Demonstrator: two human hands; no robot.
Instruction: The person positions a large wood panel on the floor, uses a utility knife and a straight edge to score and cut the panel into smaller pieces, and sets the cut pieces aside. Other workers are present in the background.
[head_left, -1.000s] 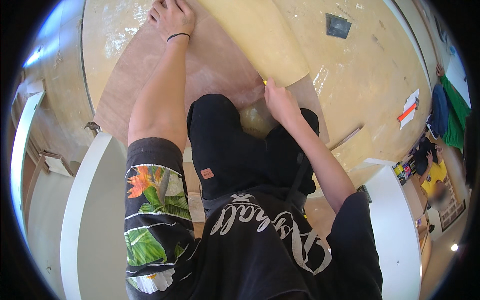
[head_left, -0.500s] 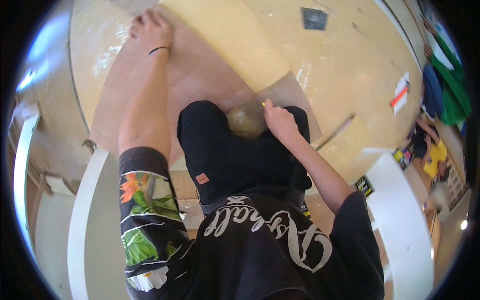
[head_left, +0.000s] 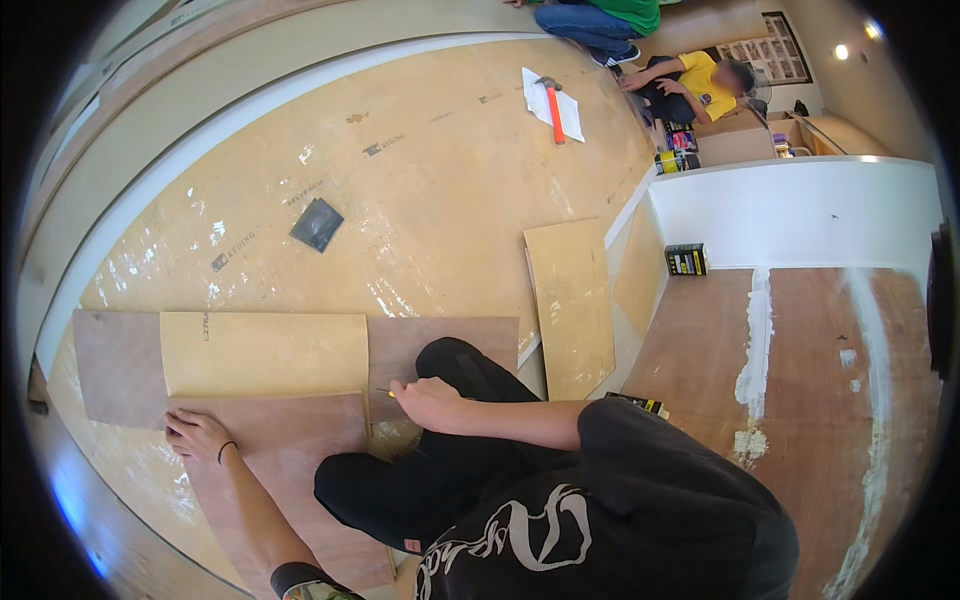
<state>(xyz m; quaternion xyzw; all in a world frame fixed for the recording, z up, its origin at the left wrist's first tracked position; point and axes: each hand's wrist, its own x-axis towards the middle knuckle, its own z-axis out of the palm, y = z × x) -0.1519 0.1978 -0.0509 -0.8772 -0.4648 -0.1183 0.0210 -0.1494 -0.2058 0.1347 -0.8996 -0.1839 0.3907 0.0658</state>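
Head view. The person kneels on a floor covered in pale underlay sheets. The left hand lies flat, fingers spread and released, on a reddish-brown plywood sheet that rests on the floor in front of the knees. The right hand is clenched around a small yellow-tipped tool (too small to tell its kind), whose tip touches the right edge of the same sheet. Just beyond lies a pale tan sheet, overlapping a wider brown panel that extends on both sides of it. A separate tan board lies to the right, beside a white low wall. Farther off on the floor: a dark grey square patch and a hammer with an orange handle on a white paper. Two other people sit at the far edge, well apart from the work.
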